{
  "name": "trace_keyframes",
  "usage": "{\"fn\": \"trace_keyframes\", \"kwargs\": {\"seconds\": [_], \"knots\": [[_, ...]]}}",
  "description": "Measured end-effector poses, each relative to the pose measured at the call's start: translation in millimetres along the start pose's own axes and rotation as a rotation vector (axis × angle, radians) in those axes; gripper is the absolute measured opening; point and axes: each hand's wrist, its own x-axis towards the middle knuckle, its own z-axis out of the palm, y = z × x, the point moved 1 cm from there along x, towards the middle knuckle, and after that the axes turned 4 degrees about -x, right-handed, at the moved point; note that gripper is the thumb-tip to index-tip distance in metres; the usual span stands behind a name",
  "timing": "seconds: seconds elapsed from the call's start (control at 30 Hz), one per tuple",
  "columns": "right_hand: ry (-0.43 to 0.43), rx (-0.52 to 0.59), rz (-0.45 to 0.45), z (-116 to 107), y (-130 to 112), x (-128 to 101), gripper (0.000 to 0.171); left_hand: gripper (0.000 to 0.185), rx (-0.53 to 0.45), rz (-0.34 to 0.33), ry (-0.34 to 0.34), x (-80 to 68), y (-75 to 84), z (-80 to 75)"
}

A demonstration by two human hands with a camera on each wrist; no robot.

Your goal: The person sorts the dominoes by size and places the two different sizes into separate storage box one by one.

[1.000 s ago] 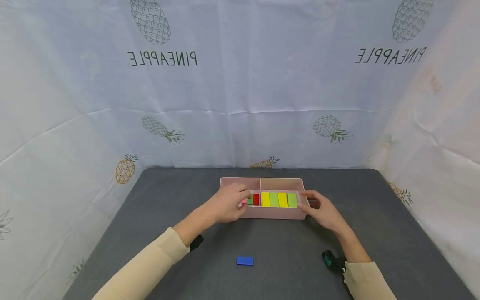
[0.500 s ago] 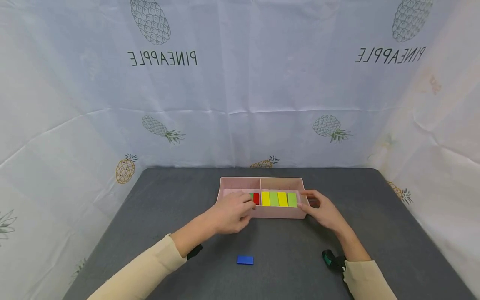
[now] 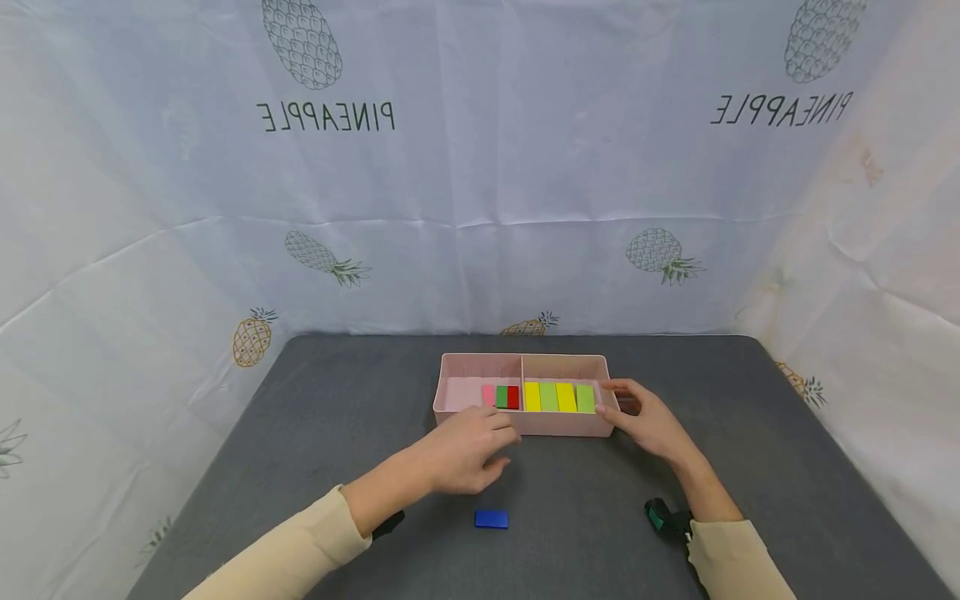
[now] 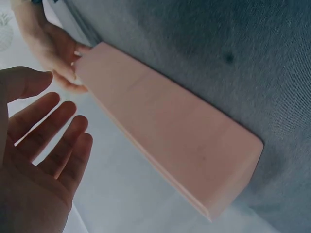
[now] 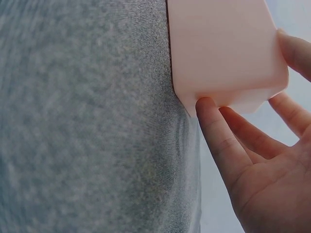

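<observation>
A pink two-compartment box (image 3: pixel 558 425) stands near the far side of the table. In its left compartment lie a pink block (image 3: pixel 488 393), a green block (image 3: pixel 502 397) and a red block (image 3: pixel 513 397), side by side against the divider. Yellow blocks (image 3: pixel 532 397) alternate with light green blocks (image 3: pixel 585 399) in the right one. My right hand (image 3: pixel 648 423) holds the box's right end, thumb and fingertips at its corner and end wall (image 5: pixel 233 97). My left hand (image 3: pixel 467 454) hovers before the box, fingers relaxed and holding nothing. Below it lies a blue block (image 3: pixel 491 519).
The dark grey table (image 3: pixel 360 367) carries the box and the blue block. A white curtain (image 3: pixel 480 275) printed with pineapples hangs close behind and at both sides. Black wrist gear (image 3: pixel 663 518) shows at my right wrist.
My left hand has drawn back from the box's left compartment toward the blue block, uncovering the pink and green blocks. My right hand stays at the box's right end.
</observation>
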Motion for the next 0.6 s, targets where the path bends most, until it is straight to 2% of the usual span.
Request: {"fn": "trace_keyframes", "kwargs": {"seconds": [0.27, 0.6], "knots": [[-0.005, -0.002, -0.002, 0, -1, 0, 0.066, 0.025, 0.029, 0.079, -0.04, -8.2, 12.0, 11.6], [-0.004, 0.002, -0.014, -1, -3, -2, 0.064, 0.026, 0.061, 0.131, -0.025, -11.9, 21.6, 24.5]]}}
